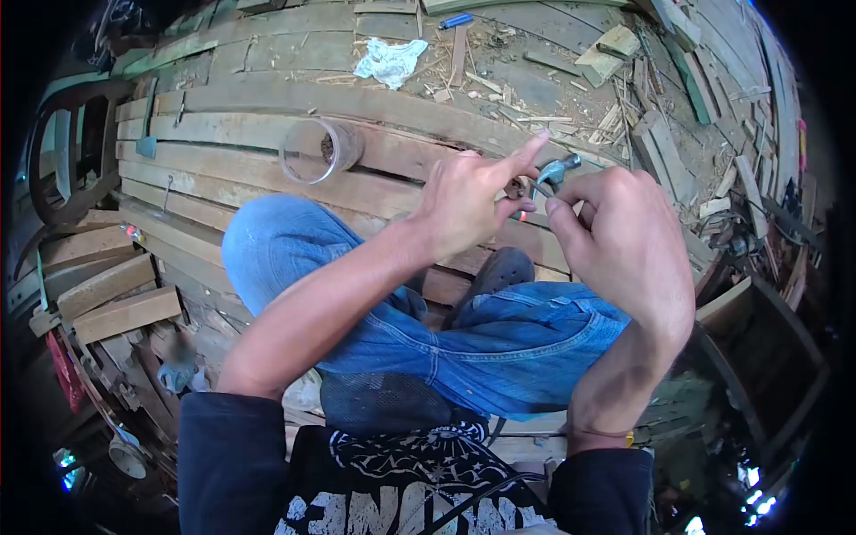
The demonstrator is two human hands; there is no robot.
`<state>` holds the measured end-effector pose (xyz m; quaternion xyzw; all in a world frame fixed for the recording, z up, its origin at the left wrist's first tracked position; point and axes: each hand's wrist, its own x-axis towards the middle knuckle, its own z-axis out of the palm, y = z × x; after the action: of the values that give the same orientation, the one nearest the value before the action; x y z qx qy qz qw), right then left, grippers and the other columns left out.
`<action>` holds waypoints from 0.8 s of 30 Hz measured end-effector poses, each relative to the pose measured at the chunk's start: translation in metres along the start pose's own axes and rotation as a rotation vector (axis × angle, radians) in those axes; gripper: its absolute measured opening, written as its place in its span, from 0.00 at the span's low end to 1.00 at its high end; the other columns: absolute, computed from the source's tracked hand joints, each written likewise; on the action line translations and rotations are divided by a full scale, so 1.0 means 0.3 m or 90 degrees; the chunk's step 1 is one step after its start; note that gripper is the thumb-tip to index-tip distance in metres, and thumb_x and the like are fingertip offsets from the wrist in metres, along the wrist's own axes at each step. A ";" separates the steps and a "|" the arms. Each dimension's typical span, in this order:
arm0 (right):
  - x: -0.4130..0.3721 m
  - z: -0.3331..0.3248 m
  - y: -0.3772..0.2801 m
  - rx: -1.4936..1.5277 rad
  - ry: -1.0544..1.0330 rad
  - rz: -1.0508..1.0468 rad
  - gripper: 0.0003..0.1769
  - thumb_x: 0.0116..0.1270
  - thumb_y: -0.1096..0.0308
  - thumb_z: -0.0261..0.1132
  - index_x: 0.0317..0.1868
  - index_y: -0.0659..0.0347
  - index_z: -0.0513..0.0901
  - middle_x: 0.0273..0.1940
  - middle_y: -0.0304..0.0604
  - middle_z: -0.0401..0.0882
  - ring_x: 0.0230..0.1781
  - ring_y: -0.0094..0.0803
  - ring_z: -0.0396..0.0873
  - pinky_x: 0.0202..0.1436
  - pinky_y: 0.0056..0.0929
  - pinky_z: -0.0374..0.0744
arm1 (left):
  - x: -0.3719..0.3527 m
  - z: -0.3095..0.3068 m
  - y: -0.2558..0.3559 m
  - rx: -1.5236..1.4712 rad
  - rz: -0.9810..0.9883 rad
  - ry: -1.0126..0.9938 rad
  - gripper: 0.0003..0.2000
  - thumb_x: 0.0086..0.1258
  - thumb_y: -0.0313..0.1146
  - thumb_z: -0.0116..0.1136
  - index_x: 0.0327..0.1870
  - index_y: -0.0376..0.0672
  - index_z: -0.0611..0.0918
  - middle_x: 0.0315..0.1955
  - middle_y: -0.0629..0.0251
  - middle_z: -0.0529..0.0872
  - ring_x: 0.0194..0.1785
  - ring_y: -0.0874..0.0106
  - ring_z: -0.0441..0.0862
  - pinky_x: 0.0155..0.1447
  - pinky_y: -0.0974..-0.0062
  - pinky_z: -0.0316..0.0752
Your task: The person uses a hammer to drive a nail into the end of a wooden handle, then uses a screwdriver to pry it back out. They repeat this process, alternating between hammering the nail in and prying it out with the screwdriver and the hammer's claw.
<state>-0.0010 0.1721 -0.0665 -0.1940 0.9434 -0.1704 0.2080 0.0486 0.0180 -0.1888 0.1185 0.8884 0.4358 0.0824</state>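
Observation:
My left hand (pixel 464 196) is raised in front of my lap, thumb and fingers pinched around a small brown piece (pixel 514 188), its index finger stretched out. Close by on the right, my right hand (pixel 629 236) has thumb and forefinger pressed together at a thin dark sliver (pixel 541 190) that reaches toward the left hand; its kind is too small to make out. Just beyond the fingertips lies a teal tool resembling a hammer (pixel 559 168), partly hidden by the hands. A clear plastic jar (pixel 294 153) with brown bits inside lies tipped on the planks, left of my left hand.
Wooden planks (pixel 214 129) form the surface before my crossed legs in jeans (pixel 285 236). A white cloth (pixel 390 61) and a blue lighter-like object (pixel 456 20) lie farther back. Wood offcuts (pixel 664 156) and chips are scattered right; cut blocks (pixel 125 314) are stacked left.

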 end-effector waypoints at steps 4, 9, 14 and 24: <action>0.017 0.031 0.017 -0.013 0.011 0.019 0.08 0.54 0.70 0.65 0.23 0.67 0.85 0.21 0.59 0.79 0.27 0.55 0.81 0.34 0.47 0.80 | 0.008 0.025 -0.064 -0.051 -0.057 -0.055 0.39 0.58 0.29 0.69 0.73 0.54 0.65 0.47 0.68 0.88 0.47 0.61 0.86 0.53 0.65 0.81; 0.058 0.095 0.018 -0.031 -0.012 0.030 0.08 0.55 0.69 0.65 0.25 0.67 0.86 0.22 0.58 0.80 0.28 0.55 0.82 0.36 0.46 0.81 | 0.013 0.031 -0.091 -0.126 -0.066 -0.025 0.36 0.58 0.27 0.68 0.70 0.53 0.70 0.46 0.64 0.88 0.46 0.60 0.86 0.53 0.65 0.81; 0.089 0.124 0.019 0.014 -0.057 0.041 0.09 0.55 0.68 0.65 0.26 0.66 0.87 0.23 0.59 0.80 0.29 0.55 0.82 0.37 0.46 0.81 | 0.024 0.021 -0.080 -0.029 -0.121 -0.100 0.27 0.53 0.24 0.67 0.58 0.51 0.82 0.44 0.60 0.88 0.46 0.59 0.86 0.53 0.65 0.81; 0.090 0.129 0.004 -0.036 -0.057 0.054 0.09 0.55 0.67 0.67 0.30 0.64 0.88 0.25 0.61 0.80 0.31 0.56 0.83 0.38 0.46 0.81 | 0.042 0.019 -0.094 -0.031 -0.170 -0.133 0.22 0.51 0.27 0.70 0.51 0.49 0.86 0.43 0.58 0.88 0.46 0.58 0.86 0.54 0.65 0.82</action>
<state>-0.0062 0.1520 -0.1088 -0.1667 0.9449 -0.1260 0.2518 0.0341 0.0093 -0.2153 0.0423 0.8721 0.4274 0.2343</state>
